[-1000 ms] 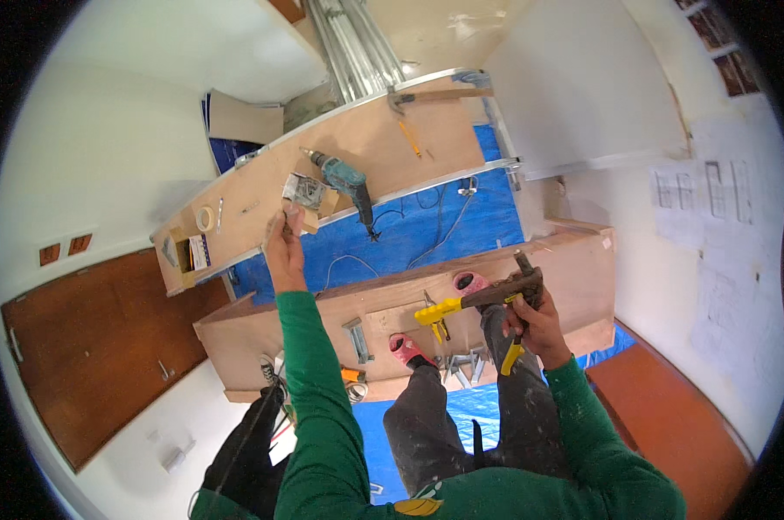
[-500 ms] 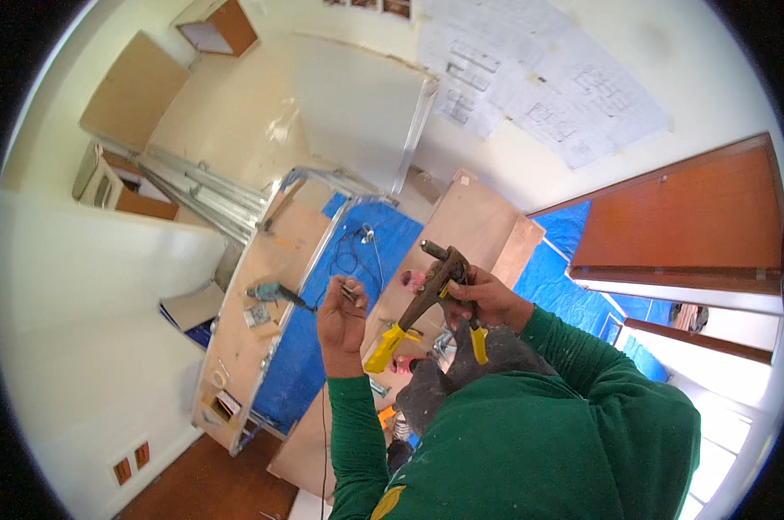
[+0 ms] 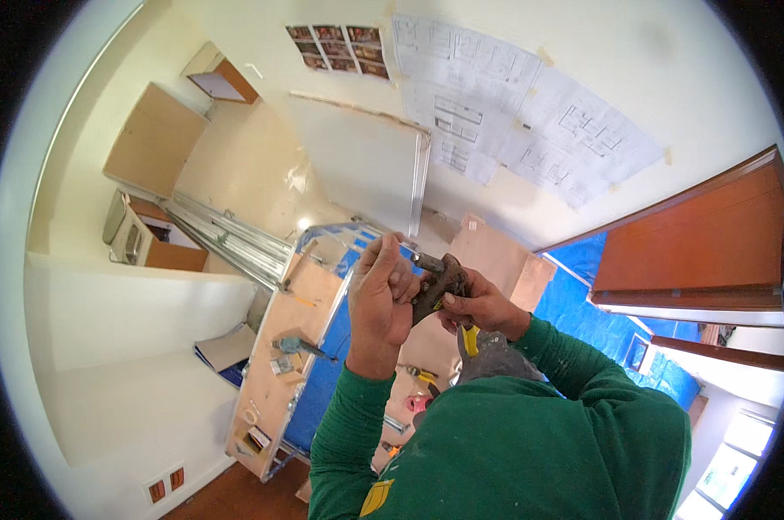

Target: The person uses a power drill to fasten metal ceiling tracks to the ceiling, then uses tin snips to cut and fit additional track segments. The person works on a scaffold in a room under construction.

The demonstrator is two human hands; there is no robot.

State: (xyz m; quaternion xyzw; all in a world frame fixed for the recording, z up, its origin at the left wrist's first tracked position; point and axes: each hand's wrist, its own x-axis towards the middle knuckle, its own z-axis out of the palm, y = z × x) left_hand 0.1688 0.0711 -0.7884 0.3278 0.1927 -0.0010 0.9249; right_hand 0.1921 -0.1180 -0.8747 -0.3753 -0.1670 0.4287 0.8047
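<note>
My right hand [image 3: 493,307] is wrapped round a worn, dark metal hand riveter [image 3: 441,282], its stubby nose pointing up and to the left. One yellow grip shows below that hand; the other is hidden behind my left hand. Fingers bent and raised, my left hand [image 3: 379,303] is closed right beside the riveter's nose. Whatever is between those fingertips is too small and covered to make out. Under my hands is a light plywood board [image 3: 431,347], where pliers with yellow-and-black handles [image 3: 422,374] lie.
To the left stands a wood-topped bench [image 3: 266,390] with a teal power drill [image 3: 297,345] on it. Long metal profiles [image 3: 227,238] lean behind. A white panel [image 3: 362,160] stands against the wall below taped drawings [image 3: 513,108]. A reddish-brown cabinet [image 3: 686,234] is at right.
My left hand has risen from low on the left, where small metal pieces showed in its fingers, to the riveter's nose. My view has tilted upward, showing more wall.
</note>
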